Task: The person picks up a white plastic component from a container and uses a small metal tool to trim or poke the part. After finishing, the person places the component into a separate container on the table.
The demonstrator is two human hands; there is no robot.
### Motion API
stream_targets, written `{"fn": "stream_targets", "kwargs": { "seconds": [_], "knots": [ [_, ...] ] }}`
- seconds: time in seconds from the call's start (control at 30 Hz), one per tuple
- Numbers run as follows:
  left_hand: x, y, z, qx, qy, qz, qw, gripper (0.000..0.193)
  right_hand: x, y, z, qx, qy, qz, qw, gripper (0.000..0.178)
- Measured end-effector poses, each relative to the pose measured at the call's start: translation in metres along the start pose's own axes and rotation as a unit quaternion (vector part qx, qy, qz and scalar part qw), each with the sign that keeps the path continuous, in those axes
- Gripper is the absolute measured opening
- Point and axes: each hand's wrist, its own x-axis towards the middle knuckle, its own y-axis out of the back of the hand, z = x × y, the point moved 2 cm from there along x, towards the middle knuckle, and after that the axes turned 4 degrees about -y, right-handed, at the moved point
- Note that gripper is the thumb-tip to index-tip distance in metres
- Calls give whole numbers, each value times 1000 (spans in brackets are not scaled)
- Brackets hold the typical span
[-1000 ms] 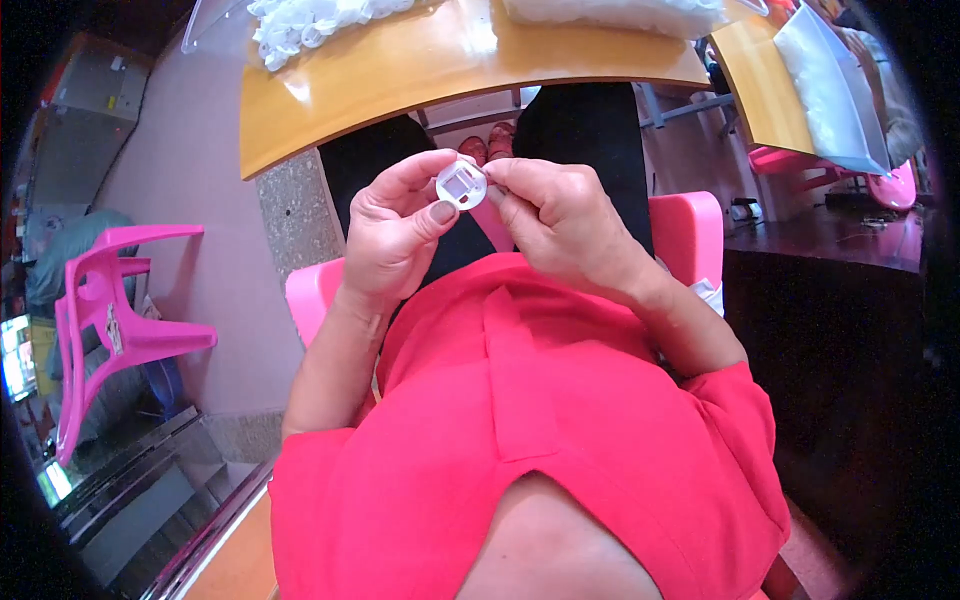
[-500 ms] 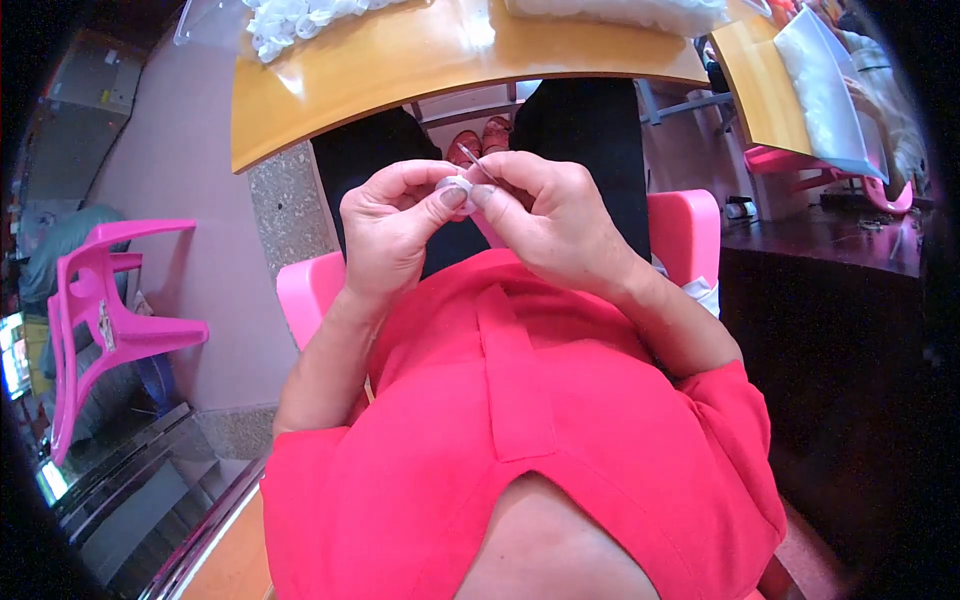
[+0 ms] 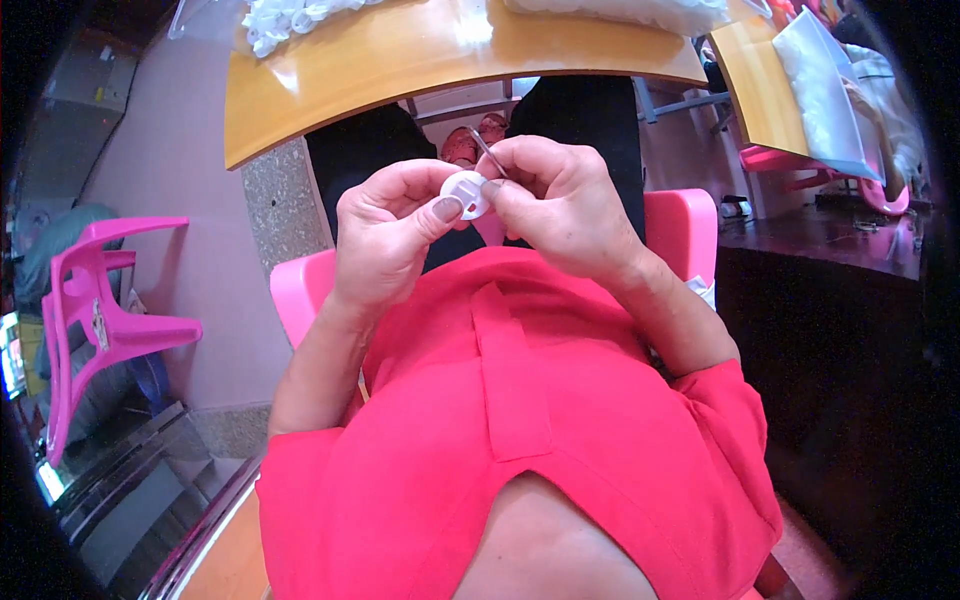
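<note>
Between the thumb and fingers of my left hand [image 3: 385, 230] is a small round white plastic part [image 3: 463, 188], its flat face turned up, with a slot and a small opening in it. My right hand [image 3: 572, 208] pinches a slim metal tool [image 3: 486, 150], whose thin end sticks up past the forefinger; its exact kind is unclear. The right thumb tip touches or nearly touches the part's right edge. Both hands are close together above my lap, short of the table's near edge.
Ahead is a wooden table [image 3: 420, 60] with a pile of small white parts [image 3: 285, 22] at left and a clear bag of white pieces [image 3: 640, 10]. A white bin [image 3: 835, 110] stands at far right. A pink plastic chair [image 3: 115, 310] is at left, a dark cabinet [image 3: 810, 245] at right.
The white part has turned so its round flat face shows, where before the fingers mostly covered it. The metal tool has shifted slightly up and right, away from the part.
</note>
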Motion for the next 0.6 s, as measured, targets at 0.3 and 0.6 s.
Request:
{"fn": "stream_targets", "kwargs": {
  "seconds": [0.3, 0.6],
  "knots": [
    [2, 2, 2, -49, 3, -26, 998, 45, 0, -2, 5, -8, 16, -13, 1000, 16],
    [4, 9, 17, -14, -59, -21, 998, 45, -8, 1, -4, -271, 231, -51, 933, 38]
  ]
}}
